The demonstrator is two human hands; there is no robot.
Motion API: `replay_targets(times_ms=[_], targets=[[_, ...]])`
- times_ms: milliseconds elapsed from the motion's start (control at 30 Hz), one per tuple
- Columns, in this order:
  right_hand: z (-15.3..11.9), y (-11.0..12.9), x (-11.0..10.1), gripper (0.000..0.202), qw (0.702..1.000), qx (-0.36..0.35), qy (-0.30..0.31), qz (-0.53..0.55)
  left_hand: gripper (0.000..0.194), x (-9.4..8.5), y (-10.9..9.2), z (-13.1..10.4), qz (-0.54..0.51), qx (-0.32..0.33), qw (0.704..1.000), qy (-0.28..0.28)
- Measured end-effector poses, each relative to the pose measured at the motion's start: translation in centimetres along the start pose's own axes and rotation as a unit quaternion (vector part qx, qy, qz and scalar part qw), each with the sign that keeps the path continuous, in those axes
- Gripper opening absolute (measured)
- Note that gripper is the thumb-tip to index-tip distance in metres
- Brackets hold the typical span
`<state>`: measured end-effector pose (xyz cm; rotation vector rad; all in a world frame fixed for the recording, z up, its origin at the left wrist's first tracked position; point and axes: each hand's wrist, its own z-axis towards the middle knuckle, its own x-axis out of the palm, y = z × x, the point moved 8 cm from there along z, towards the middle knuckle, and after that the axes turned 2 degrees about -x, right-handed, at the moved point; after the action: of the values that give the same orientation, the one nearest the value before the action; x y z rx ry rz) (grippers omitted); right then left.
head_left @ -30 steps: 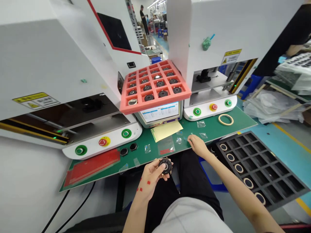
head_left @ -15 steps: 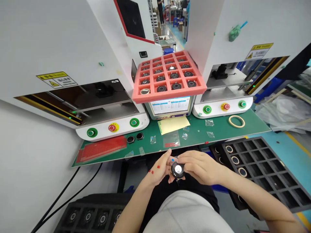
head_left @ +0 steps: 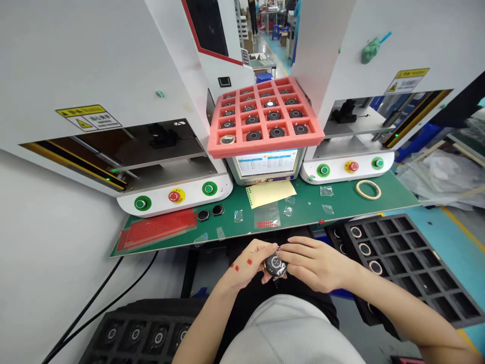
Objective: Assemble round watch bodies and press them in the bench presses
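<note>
Low in the middle of the head view, my left hand is closed around a round black smartwatch case, its back with the ringed sensor turned up. My right hand has its fingers bent together on the case's upper right edge. A shiny patch, perhaps clear film, shows at the case's lower edge. Small red stickers cling to the back of my left hand. The undersides of the case and several fingertips are hidden.
A pink foam tray of watch cases rests above a small screen, between two white machines. On the green bench lie red strips, two watch parts, clear film scraps and a tape ring. Black trays stand right and lower left.
The case's back showed a bright white disc; now the dark ringed sensor shows. My left thumb has come down onto the case's top edge, and the blue dot beside it is out of sight.
</note>
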<state>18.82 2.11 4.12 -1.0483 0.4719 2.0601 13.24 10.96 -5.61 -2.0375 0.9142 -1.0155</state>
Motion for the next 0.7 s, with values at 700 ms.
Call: replay_targets(times_ms=[700], targets=[[-36.9,-0.8,1.6,0.027,0.597,0.738,-0.307,-0.07,0.064,-5.9,7.2,3.5,0.23,-0.081,0.958,-0.152]])
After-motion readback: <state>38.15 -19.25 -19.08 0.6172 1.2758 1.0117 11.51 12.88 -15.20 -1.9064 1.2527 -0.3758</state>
